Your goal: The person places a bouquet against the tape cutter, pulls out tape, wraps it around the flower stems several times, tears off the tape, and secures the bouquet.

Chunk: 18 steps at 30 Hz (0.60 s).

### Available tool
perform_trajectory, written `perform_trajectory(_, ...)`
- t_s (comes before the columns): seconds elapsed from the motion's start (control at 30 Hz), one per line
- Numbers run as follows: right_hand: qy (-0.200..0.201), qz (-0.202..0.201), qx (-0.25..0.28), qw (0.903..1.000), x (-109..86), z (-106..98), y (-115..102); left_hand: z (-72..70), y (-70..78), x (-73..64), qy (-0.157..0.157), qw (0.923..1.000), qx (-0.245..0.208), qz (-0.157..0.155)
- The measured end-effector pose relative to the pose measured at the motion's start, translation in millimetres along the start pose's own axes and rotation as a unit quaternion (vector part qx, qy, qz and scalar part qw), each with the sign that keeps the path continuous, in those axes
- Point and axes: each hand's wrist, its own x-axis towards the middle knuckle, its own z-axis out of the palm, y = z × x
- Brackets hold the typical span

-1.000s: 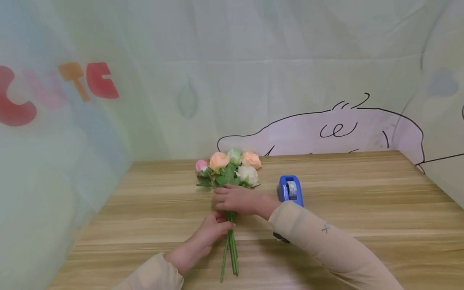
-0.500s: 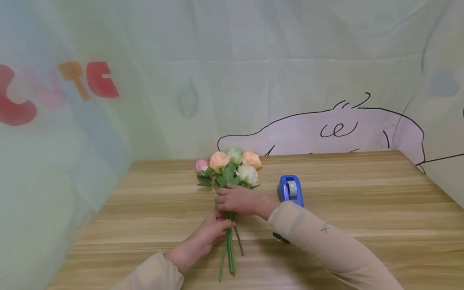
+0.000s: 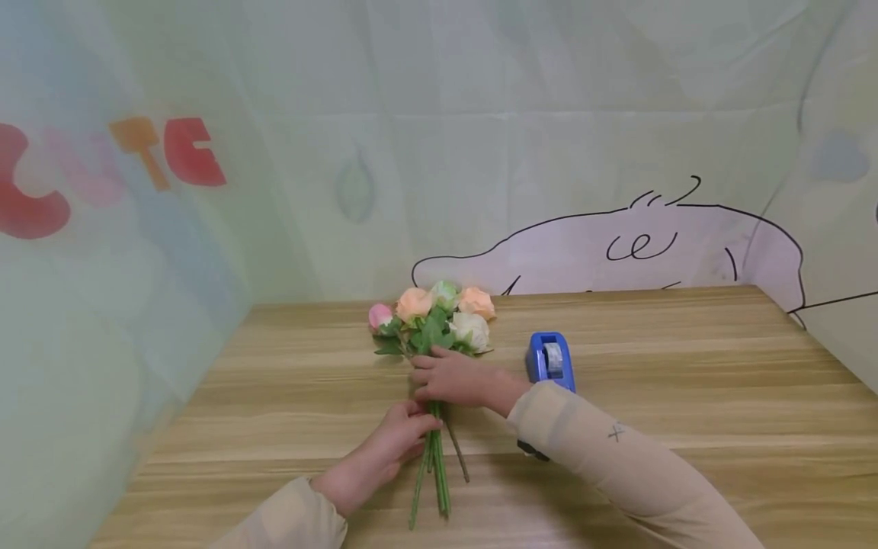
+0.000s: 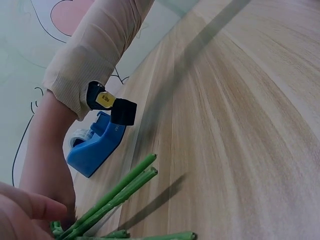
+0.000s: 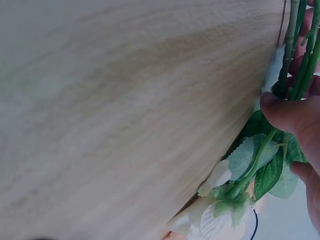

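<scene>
A bouquet of artificial-looking flowers lies over the table in the head view, with pink, peach, pale green and white blooms (image 3: 470, 331) at the far end. Its green stems (image 3: 439, 476) point toward me and spread at the bottom, one darker stem (image 3: 458, 451) angled off to the right. My left hand (image 3: 384, 450) pinches the stems between thumb and fingers. Just above it, my right hand (image 3: 458, 380) holds the bunch below the leaves (image 3: 432, 329). In the right wrist view, my right thumb (image 5: 285, 114) presses across the stems, with leaves (image 5: 270, 172) below it.
A blue tape dispenser (image 3: 551, 357) with a roll of clear tape stands right of the bouquet, partly behind the right sleeve (image 3: 610, 450). The wood-grain table (image 3: 686, 358) ends at a printed cloth backdrop (image 3: 384, 152).
One darker stem has swung out to the right below my left hand, and the other stem ends have shifted slightly. Both hands stay almost in place.
</scene>
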Motion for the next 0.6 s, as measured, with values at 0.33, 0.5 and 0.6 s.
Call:
perform_trajectory(0.33, 0.013, 0.013, -0.001, 0.9998, 1.4, -0.2, 2.0, 1.4, -3.0, 4.0, 0.006, 0.9997, -0.018, 0.018)
perform_trajectory(0.5, 0.031, 0.006, -0.010, 0.9995, 0.4, -2.8, 2.9, 1.8, -1.5, 6.3, 0.009, 0.9999, -0.011, 0.008)
perform_trajectory(0.6, 0.043, 0.001, -0.017, 0.9989, 0.5, -2.5, 2.8, 3.6, -0.5, 7.1, 0.011, 0.9995, -0.026, -0.014)
